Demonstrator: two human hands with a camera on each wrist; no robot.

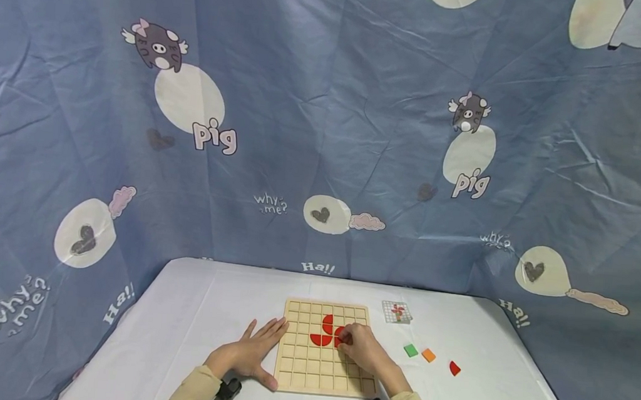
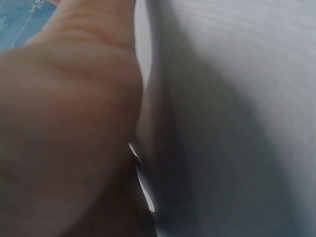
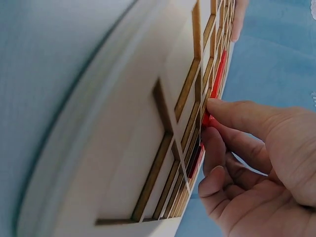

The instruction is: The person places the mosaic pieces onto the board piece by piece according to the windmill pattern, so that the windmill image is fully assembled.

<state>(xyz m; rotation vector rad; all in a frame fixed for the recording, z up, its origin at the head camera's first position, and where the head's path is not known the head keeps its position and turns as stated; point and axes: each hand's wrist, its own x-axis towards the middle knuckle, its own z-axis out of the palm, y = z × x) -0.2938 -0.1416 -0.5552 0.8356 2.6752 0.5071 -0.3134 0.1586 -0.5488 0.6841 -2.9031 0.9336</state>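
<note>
A wooden grid board (image 1: pixel 298 371) lies on the white table, with several red quarter-circle pieces (image 1: pixel 327 324) set in cells around its middle. My left hand (image 1: pixel 256 349) rests with fingers spread, its fingertips and thumb against the board's left edge. In the left wrist view, part of the left hand (image 2: pixel 69 118) fills one side, and its fingers are mostly out of sight. Over the right part of the board, my right hand (image 1: pixel 364 348) pinches a red quarter-circle piece (image 3: pixel 207 118) between thumb and fingertips, right at the grid's surface. The fingers hide some of that piece.
To the right of the board lie a green square (image 1: pixel 411 350), an orange square (image 1: pixel 429 355) and a loose red quarter-circle (image 1: pixel 455 368). Behind them is a small gridded picture card (image 1: pixel 404 320). A blue patterned curtain (image 1: pixel 283 96) hangs around the table.
</note>
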